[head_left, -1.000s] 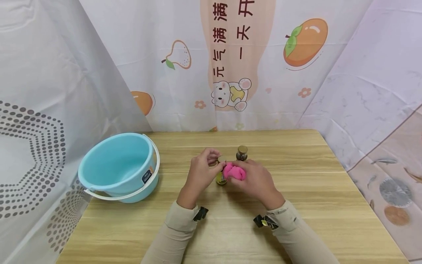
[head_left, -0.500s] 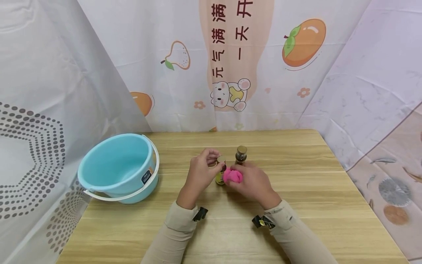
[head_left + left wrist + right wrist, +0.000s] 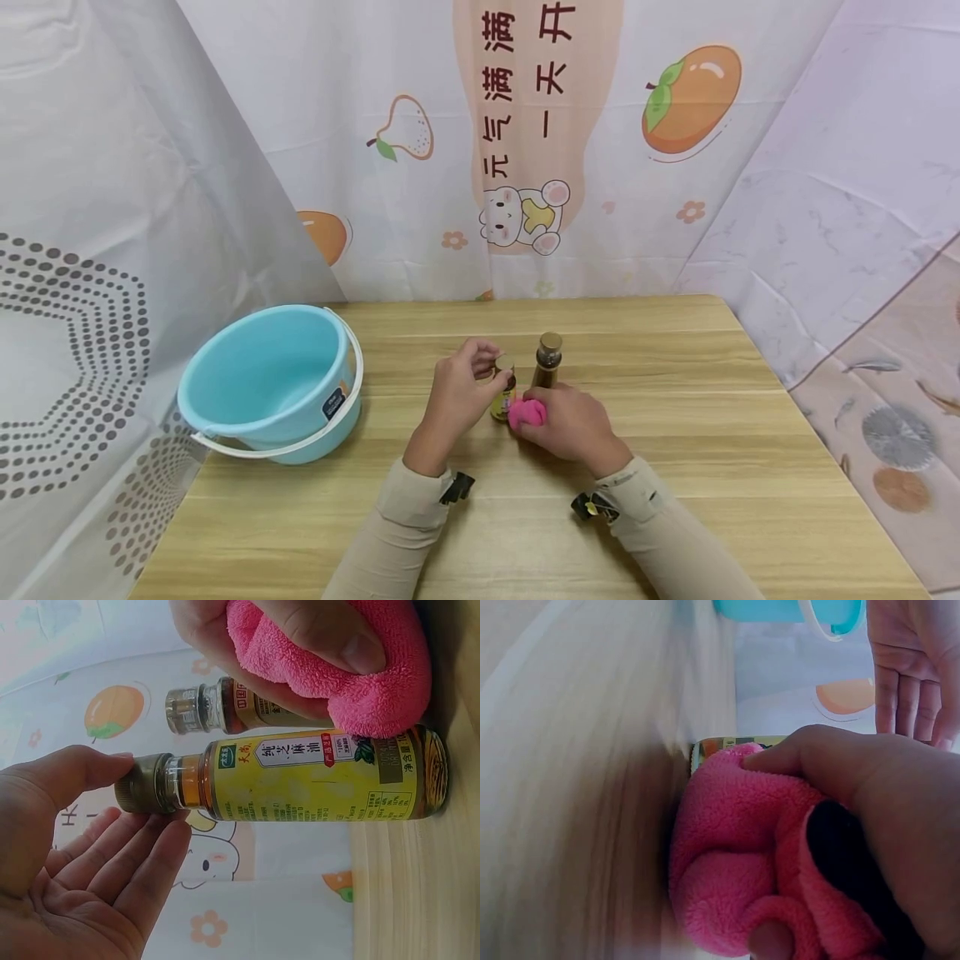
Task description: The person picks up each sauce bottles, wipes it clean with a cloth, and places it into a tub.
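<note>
A sesame oil bottle (image 3: 285,784) with a yellow label stands upright on the table. My left hand (image 3: 457,392) pinches its dark gold cap (image 3: 141,784) between thumb and fingertips, the other fingers spread beneath in the left wrist view. My right hand (image 3: 572,421) grips a bunched pink towel (image 3: 337,656) against the lower part of the bottle, close to its base. In the right wrist view the towel (image 3: 724,832) hides most of the bottle, and a dark patch shows on the cloth. Behind the right hand stands a second, taller bottle (image 3: 547,371) with a brown body and gold cap.
A light blue bucket (image 3: 258,367) with a white handle stands at the left side of the wooden table (image 3: 510,542). A printed curtain (image 3: 420,217) hangs right behind the table's back edge, with more sheeting at both sides.
My right hand has slid the towel down the sesame oil bottle, uncovering its label and more of the bottle behind. My left hand has stayed at the cap.
</note>
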A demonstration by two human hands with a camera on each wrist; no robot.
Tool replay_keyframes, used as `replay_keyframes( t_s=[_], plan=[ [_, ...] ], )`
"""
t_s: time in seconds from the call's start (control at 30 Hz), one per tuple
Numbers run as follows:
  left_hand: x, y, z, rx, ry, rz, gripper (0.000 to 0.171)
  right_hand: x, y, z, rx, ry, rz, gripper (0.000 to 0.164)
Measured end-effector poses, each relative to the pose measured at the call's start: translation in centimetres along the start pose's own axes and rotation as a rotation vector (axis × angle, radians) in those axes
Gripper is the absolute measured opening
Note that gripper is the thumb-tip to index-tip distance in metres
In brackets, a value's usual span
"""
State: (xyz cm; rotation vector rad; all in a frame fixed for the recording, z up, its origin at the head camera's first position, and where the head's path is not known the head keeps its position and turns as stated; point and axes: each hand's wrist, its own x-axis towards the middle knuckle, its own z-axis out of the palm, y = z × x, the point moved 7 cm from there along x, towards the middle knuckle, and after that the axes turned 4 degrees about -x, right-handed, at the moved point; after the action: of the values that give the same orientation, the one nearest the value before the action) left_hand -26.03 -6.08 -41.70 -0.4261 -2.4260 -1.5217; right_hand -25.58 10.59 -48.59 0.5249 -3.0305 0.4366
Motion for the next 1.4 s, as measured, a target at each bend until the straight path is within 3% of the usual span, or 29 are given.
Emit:
replay_keyframes(
  t_s=[0.3, 0.67, 1.0, 1.4],
  plan=[
    [0.0, 0.1, 0.2, 0.024, 0.001, 0.058, 0.034, 0.1, 0.2, 0.2, 0.004, -0.021, 0.022, 0.037],
    [0.0, 0.2, -0.1, 0.158, 0.073, 0.081, 0.039, 0.2, 0.0, 0.2, -0.003, 0.006, -0.001, 0.031],
    [0.0, 0.3, -0.3, 0.15, 0.079, 0.078, 0.041, -0.2, -0.3, -1.2, -0.019, 0.057, -0.015, 0.043],
    [0.0, 0.4, -0.5, 0.116, 0.064, 0.059, 0.039, -0.6, -0.8, -3.5, 0.019, 0.178, -0.05, 0.048]
  ],
)
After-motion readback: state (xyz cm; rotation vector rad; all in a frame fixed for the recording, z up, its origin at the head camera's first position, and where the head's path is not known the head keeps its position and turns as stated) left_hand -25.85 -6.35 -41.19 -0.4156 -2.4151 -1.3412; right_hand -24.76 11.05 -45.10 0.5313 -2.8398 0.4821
